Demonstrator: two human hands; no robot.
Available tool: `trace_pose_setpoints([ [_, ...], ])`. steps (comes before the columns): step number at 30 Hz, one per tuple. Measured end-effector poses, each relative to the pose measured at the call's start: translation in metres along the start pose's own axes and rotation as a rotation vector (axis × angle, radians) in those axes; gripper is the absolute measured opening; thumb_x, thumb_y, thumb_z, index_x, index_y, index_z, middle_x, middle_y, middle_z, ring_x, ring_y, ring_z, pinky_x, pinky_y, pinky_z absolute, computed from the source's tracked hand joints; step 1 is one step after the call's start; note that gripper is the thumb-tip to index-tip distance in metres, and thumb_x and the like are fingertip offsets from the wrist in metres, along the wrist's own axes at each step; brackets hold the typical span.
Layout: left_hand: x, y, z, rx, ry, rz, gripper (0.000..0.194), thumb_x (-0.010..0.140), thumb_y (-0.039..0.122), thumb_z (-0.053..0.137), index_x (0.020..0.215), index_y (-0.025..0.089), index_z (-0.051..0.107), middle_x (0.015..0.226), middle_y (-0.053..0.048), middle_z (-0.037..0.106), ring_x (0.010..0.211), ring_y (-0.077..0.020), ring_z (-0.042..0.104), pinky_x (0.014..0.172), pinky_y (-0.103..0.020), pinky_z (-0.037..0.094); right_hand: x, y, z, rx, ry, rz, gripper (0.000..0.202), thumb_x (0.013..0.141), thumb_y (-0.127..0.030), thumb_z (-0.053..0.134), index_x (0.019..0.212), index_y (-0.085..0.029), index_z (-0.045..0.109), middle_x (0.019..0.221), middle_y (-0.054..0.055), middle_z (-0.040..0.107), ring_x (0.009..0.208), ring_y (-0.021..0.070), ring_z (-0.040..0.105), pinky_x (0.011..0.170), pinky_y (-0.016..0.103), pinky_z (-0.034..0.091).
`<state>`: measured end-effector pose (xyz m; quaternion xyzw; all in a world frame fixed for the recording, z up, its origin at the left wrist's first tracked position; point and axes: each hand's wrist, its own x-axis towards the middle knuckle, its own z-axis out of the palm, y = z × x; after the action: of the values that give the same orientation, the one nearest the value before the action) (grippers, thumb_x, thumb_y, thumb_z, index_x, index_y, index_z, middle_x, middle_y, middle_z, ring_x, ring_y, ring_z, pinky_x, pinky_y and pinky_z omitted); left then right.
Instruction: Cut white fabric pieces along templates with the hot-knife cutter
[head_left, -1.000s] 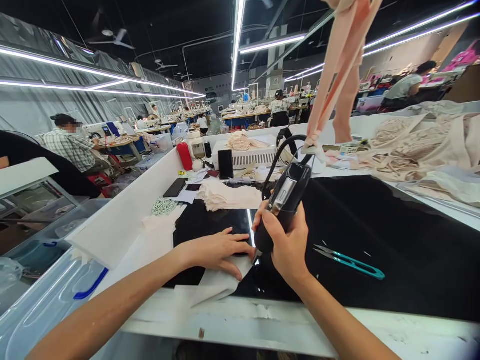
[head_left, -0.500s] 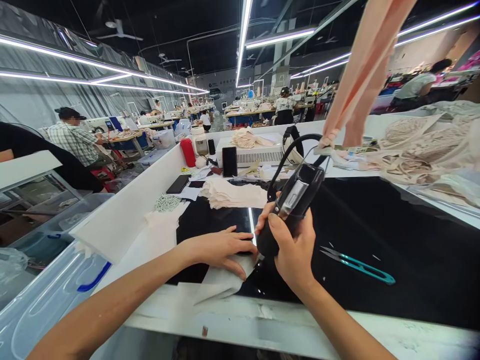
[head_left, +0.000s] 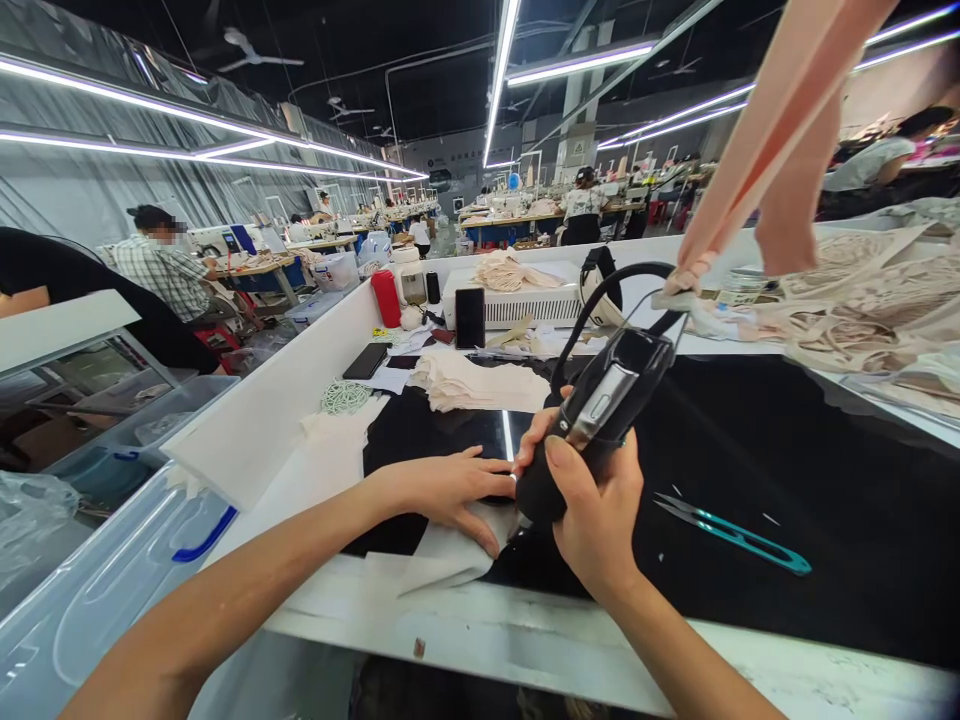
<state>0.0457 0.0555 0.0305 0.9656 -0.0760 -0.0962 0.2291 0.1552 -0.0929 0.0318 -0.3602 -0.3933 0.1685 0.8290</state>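
Head view: your right hand is wrapped around the tool, its lower end beside the cloth; your left hand, loosely spread, rests on the cloth at the table's front edge.

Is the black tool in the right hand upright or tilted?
Tilted: the black tool leans, its corded end farther right than its lower end.

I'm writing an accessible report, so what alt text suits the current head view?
A person's right-hand grip holds a black handheld tool beside pale fabric on a black work surface; the left-hand grip rests spread on the fabric. Teal snips lie to the right, and other people are in the background.
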Motion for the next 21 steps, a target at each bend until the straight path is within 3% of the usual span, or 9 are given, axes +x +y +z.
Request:
trace_pose_setpoints([
  [4, 0.0006, -0.0021, 0.0002, -0.008, 0.011, 0.029, 0.072, 0.091, 0.044, 0.078, 0.154, 0.027, 0.047, 0.164, -0.007, 0.042, 0.152, -0.0319, 0.038, 0.130, -0.055, 0.018, -0.0041, 0.0006, 0.0024, 0.011, -0.002, 0.026, 0.022, 0.091, -0.035, 0.076, 0.103, -0.029, 0.059, 0.087, -0.006, 0.067, 0.065, 0.0123, 0.062, 0.066, 0.029, 0.057],
  [11, 0.0018, -0.0023, -0.0002, -0.006, 0.006, 0.013, 0.062, 0.091, 0.039, 0.078, 0.147, 0.024, 0.056, 0.162, -0.008, 0.045, 0.150, -0.0316, 0.041, 0.130, -0.055, 0.020, -0.0073, 0.0069, 0.0023, -0.031, 0.038, 0.047, 0.026, 0.088, -0.036, 0.078, 0.107, -0.029, 0.062, 0.091, -0.002, 0.071, 0.075, 0.0147, 0.067, 0.073, 0.031, 0.057],
  [21, 0.0021, -0.0094, 0.0039, -0.022, -0.004, 0.035, 0.060, 0.093, 0.044, 0.076, 0.145, 0.024, 0.055, 0.164, -0.010, 0.042, 0.151, -0.0317, 0.040, 0.131, -0.057, 0.011, -0.0008, 0.0013, 0.0002, -0.014, 0.028, -0.003, 0.021, 0.091, -0.032, 0.076, 0.101, -0.028, 0.059, 0.082, -0.006, 0.066, 0.060, 0.0116, 0.062, 0.063, 0.028, 0.057],
])
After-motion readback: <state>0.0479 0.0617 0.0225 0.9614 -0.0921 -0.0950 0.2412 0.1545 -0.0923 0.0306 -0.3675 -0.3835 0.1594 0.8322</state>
